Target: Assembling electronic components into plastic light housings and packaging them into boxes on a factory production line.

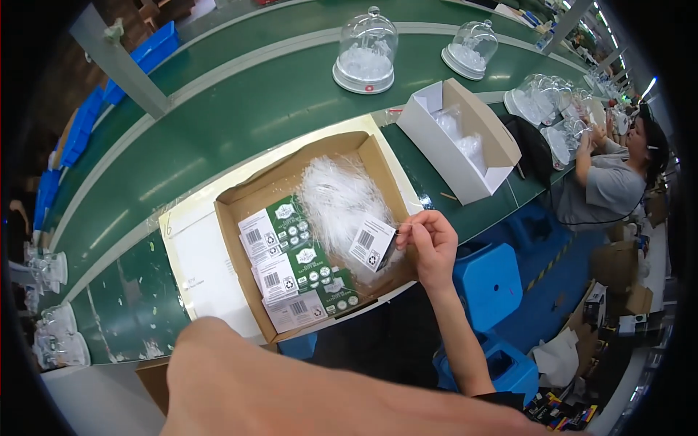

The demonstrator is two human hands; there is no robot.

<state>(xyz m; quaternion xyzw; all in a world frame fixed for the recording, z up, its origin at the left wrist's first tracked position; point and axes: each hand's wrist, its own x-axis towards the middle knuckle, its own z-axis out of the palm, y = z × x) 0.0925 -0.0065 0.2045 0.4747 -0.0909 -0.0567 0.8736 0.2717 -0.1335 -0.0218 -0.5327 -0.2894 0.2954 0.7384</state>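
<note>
My right hand (432,251) is over the right side of a shallow cardboard box (236,272), thumb and fingertips pinched on a thin tag string. Beside those fingertips is a white label tag (373,243) with a barcode and a dark edge. Under it spreads a heap of thin white plastic strands (338,189). Stacks of green-and-white tags (294,251) lie along the box's left side. My left hand (240,370) looms large and close across the lower edge, apart from the box, its fingers hidden.
A white carton (443,156) with plastic-wrapped contents stands right of the box. Clear domes on white bases (367,54) stand on the green table (240,120). Blue stools (487,283) are at the right. A person in grey (603,178) works farther along. Blue bins (83,127) line the left.
</note>
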